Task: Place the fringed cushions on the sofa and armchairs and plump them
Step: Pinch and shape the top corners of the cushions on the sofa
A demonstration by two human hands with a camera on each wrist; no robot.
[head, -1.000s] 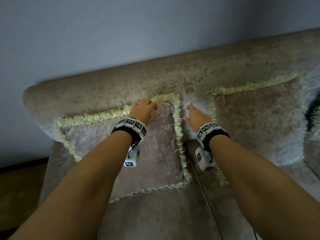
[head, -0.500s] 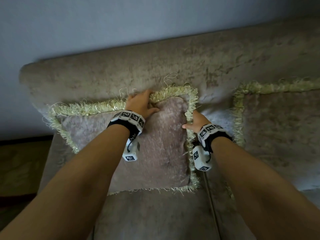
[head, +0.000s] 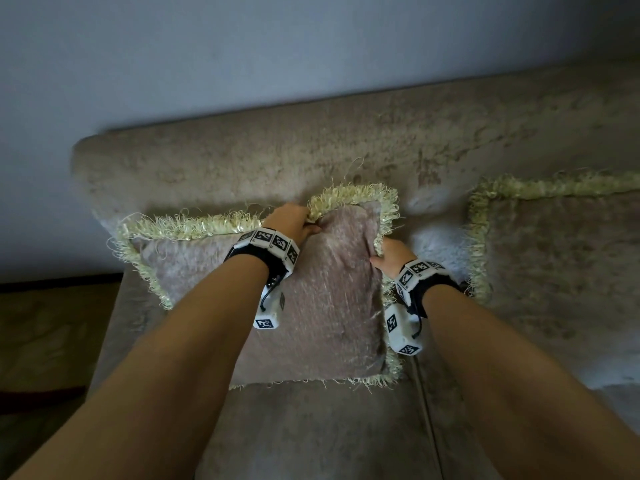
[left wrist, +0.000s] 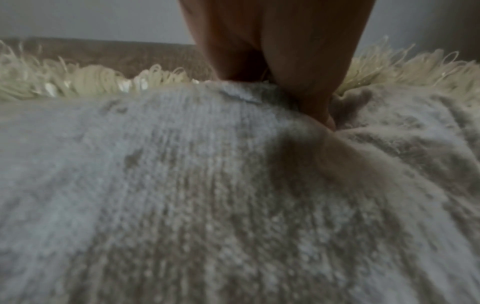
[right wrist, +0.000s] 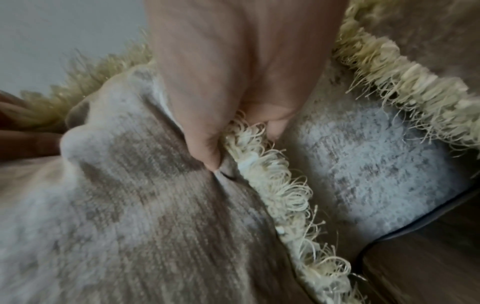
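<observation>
Fingers [right wrist: 207,148] of R hand [head: 391,256] pinch the velvety cushion [head: 322,306] w/ loopy fringe; L hand [head: 291,221] grips its far edge.

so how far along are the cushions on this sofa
Looks done: the right cushion already leans against the sofa back. In hand: the left cushion also stands against the back, with the left hand gripping its top edge and the right hand pinching its fringed right edge, apparently plumping or straightening it. Left: finishing that, plus any armchairs, which are out of view.
</observation>
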